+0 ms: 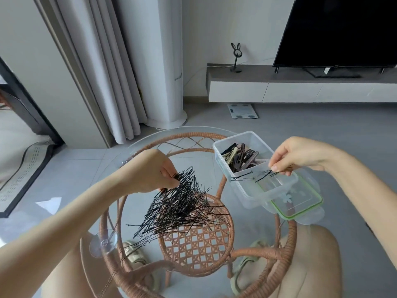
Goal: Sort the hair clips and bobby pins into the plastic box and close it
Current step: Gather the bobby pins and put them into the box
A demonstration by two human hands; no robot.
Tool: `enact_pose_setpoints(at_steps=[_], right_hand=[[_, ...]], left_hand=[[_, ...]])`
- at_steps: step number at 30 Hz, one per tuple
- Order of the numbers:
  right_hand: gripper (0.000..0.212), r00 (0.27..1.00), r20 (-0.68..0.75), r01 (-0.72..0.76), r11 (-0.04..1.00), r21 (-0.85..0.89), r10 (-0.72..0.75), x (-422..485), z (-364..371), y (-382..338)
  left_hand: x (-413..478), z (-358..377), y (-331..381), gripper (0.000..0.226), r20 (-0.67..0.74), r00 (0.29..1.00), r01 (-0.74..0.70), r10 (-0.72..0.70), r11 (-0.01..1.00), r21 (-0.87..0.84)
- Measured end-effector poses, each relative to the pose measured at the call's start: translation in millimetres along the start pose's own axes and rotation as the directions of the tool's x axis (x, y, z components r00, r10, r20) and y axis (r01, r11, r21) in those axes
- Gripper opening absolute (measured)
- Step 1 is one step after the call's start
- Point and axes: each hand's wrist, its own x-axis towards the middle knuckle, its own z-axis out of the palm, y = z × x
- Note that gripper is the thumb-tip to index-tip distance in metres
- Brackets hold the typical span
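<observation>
A big heap of black bobby pins (182,207) lies on the round glass tabletop (133,151). My left hand (154,171) pinches several pins at the heap's top edge. A clear plastic box (242,188) stands at the right, with dark and cream hair clips (240,158) in its far compartment. My right hand (294,155) holds a small bunch of bobby pins (264,175) over the box's near compartment. A few pins (242,177) lie inside it. The green-rimmed lid (300,203) rests under the box's near end.
The glass top sits on a rattan frame (217,190) with a woven lower shelf (197,244). My knees and sandals (135,254) show below it. A TV bench (300,87), a scale (242,110) and curtains (111,72) stand further off.
</observation>
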Motion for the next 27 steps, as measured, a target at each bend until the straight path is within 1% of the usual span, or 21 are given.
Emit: enact_pose_setpoints(at_steps=[2, 5, 7, 8, 9, 11, 13, 16, 18, 20, 22, 23, 25, 26, 27], right_hand=[[0.017, 1.0, 0.008, -0.002, 0.994, -0.111, 0.002, 14, 9, 6], [0.025, 0.999, -0.007, 0.037, 0.956, -0.291, -0.04, 30, 30, 12], [0.018, 0.995, -0.021, 0.078, 0.918, -0.39, -0.093, 31, 39, 15], [0.013, 0.992, -0.03, 0.098, 0.9, -0.424, -0.122, 30, 40, 16], [0.012, 0.989, -0.044, 0.108, 0.89, -0.442, -0.141, 28, 39, 18], [0.015, 0.982, -0.084, 0.117, 0.886, -0.448, -0.172, 22, 33, 25], [0.018, 0.959, -0.182, 0.129, 0.903, -0.409, -0.219, 14, 24, 31], [0.019, 0.878, -0.398, 0.145, 0.94, -0.308, -0.266, -6, 7, 38], [0.019, 0.836, -0.473, 0.165, 0.949, -0.268, -0.279, -22, -3, 41], [0.019, 0.826, -0.492, 0.171, 0.954, -0.247, -0.275, -34, -8, 41], [0.018, 0.835, -0.483, 0.161, 0.955, -0.247, -0.266, -43, -9, 41], [0.018, 0.841, -0.471, 0.164, 0.954, -0.25, -0.267, -46, -8, 40], [0.018, 0.851, -0.451, 0.17, 0.953, -0.25, -0.27, -50, -5, 38], [0.018, 0.855, -0.442, 0.172, 0.952, -0.252, -0.272, -51, -3, 38], [0.018, 0.859, -0.433, 0.175, 0.951, -0.257, -0.275, -52, -2, 37]], left_hand=[[5, -1, 13, 0.009, -0.007, 1.0, -0.018, 0.018, 0.999, -0.035], [14, 0, 35, 0.015, 0.018, 0.997, -0.08, 0.081, 0.996, -0.046], [20, 1, 54, 0.017, 0.058, 0.989, -0.127, 0.132, 0.988, -0.087], [23, 2, 66, 0.018, 0.07, 0.985, -0.149, 0.155, 0.986, -0.079], [27, 2, 77, 0.019, 0.073, 0.981, -0.175, 0.18, 0.983, -0.059], [38, 5, 98, 0.02, 0.056, 0.968, -0.245, 0.245, 0.969, -0.009], [53, 12, 115, 0.02, 0.043, 0.954, -0.3, 0.298, 0.952, 0.053], [79, 32, 139, 0.019, 0.062, 0.937, -0.35, 0.344, 0.919, 0.18], [91, 48, 156, 0.021, 0.08, 0.926, -0.376, 0.368, 0.889, 0.262], [100, 64, 168, 0.028, 0.098, 0.925, -0.379, 0.367, 0.872, 0.309], [106, 81, 179, 0.039, 0.141, 0.925, -0.379, 0.352, 0.851, 0.363], [108, 88, 181, 0.037, 0.175, 0.924, -0.382, 0.34, 0.838, 0.39], [113, 100, 182, 0.017, 0.262, 0.911, -0.406, 0.319, 0.807, 0.43], [115, 104, 181, 0.013, 0.301, 0.904, -0.414, 0.304, 0.803, 0.429], [117, 107, 179, 0.017, 0.33, 0.895, -0.425, 0.302, 0.804, 0.417]])
